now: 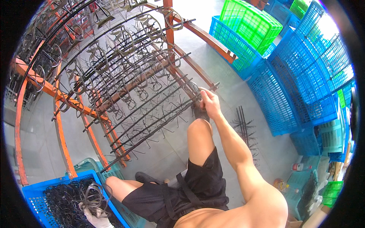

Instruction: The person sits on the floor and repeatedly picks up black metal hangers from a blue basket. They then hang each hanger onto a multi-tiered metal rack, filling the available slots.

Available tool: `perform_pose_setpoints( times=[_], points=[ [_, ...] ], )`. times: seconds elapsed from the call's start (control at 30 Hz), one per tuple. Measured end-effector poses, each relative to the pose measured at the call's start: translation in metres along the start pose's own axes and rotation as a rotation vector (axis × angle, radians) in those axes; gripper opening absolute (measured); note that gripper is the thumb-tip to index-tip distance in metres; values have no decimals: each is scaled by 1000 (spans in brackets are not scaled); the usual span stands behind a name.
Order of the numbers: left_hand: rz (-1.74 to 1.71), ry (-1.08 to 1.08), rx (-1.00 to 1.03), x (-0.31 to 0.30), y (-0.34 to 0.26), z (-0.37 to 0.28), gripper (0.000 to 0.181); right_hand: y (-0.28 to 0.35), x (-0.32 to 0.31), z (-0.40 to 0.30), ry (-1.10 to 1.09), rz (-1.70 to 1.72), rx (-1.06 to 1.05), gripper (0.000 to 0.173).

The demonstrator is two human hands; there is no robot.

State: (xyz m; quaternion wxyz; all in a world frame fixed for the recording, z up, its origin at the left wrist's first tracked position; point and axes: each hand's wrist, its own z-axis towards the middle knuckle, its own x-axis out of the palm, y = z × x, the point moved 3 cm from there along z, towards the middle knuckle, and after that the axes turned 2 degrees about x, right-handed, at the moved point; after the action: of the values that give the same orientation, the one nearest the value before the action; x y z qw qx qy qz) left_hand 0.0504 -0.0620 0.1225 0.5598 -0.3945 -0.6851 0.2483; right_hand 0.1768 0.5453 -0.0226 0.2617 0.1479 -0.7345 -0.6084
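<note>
My right hand (210, 103) reaches forward to the end of the nearest black hooked rod (159, 128), its fingers closed around a dark curved part there; the exact grip is partly hidden. My left hand (95, 218), in a pale glove, holds a bunch of curved, dark metallic frame-like parts (95, 196) above a blue plastic crate (62, 182). Black tangled pieces (61, 202) fill that crate. Similar curved parts (124, 42) hang in rows from the rods on an orange metal rack (170, 37).
More hooked rods (243, 125) lie on the floor at the right. Blue mesh crates (275, 99) and a bright green crate (251, 25) stand beyond them. Orange rack legs (61, 142) stand at the left. A teal basket (114, 169) sits beside the blue crate.
</note>
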Motion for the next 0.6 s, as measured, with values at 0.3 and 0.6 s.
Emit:
perform_pose_setpoints(
  times=[0.3, 0.6],
  points=[
    [141, -34, -25, 11, 74, 1, 19, 16, -1, 0, -57, -217, -78, 27],
    [90, 132, -161, 53, 104, -11, 18, 17, 1, -4, -25, -193, -53, 25]
  ],
)
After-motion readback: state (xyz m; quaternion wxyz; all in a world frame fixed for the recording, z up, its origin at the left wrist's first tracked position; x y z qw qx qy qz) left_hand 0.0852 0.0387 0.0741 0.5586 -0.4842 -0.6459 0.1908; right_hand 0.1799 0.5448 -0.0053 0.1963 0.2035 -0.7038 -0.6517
